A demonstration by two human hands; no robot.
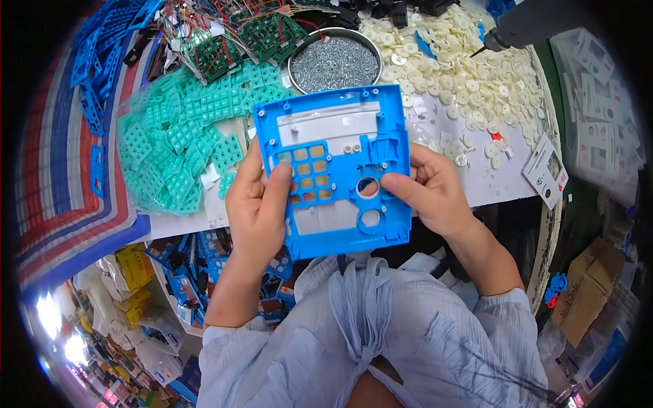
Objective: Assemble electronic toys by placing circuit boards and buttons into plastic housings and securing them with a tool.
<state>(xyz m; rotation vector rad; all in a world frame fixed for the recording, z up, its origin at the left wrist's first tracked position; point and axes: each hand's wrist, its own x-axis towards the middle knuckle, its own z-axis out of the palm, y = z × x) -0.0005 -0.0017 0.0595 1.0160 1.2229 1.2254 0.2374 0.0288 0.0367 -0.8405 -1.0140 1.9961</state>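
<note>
A blue plastic casing panel (343,204) is held up over the table's front edge, its inner side with screw posts facing me. It has a grid of small square key openings, a wide window at the top and two round holes at the lower right. My left hand (257,204) grips its left edge, the thumb lying beside the key openings. On the right edge is my right hand (435,190), its thumb pressing next to the upper round hole. The fingers of both hands are partly hidden behind the panel.
Teal rubber keypads (183,136) pile up at left, below green circuit boards (272,37) with wires. A metal bowl of screws (337,64) stands behind the panel. Cream plastic discs (476,81) cover the far right, under a dark screwdriver (527,27). Blue parts (183,285) lie below the table.
</note>
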